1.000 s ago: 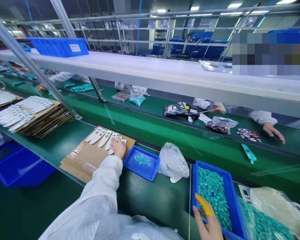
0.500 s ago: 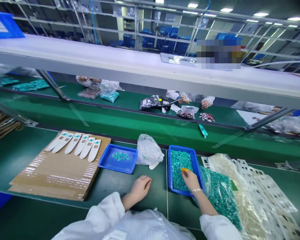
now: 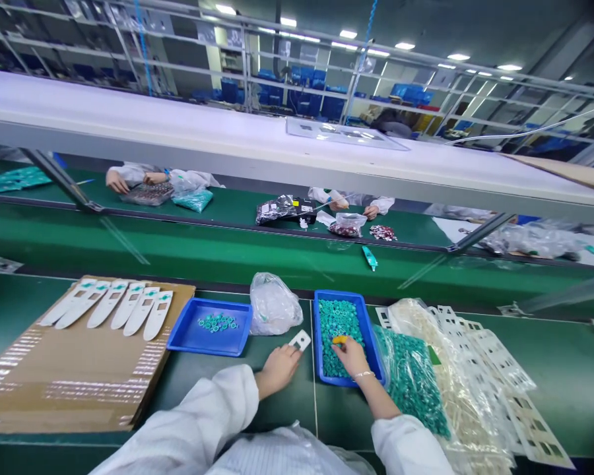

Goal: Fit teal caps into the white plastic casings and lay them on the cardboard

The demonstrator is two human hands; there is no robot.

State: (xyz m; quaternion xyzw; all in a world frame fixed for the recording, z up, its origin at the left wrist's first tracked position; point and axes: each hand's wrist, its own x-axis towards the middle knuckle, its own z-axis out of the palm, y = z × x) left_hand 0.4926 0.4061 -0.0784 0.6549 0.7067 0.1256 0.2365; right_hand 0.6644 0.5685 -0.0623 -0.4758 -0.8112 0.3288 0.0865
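Observation:
My left hand point(image 3: 280, 367) is closed on a flat white plastic piece point(image 3: 301, 340) with a small opening near its end; the rest of the piece is under my fingers. A crumpled clear plastic bag point(image 3: 273, 305) lies just beyond it. My right hand point(image 3: 352, 358), with a yellow cover on one finger, reaches into a blue tray point(image 3: 318, 343) of green rings point(image 3: 337, 318). Its fingertips are pinched together among the rings, and what they hold is hidden. Several similar long white pieces point(image 3: 136, 307) with green parts lie in a row on cardboard point(image 3: 79, 369).
A smaller blue tray point(image 3: 178, 340) with a few green rings stands left of the bag. On the right lie a bag of green parts point(image 3: 410, 376) and flat white perforated sheets point(image 3: 495, 356). A shelf point(image 3: 228, 142) crosses ahead; co-workers' hands point(image 3: 371, 211) are beyond it.
My view has turned to the right. My left hand has taken hold of the white piece that lay by the clear bag. My right hand remains in the tray of rings.

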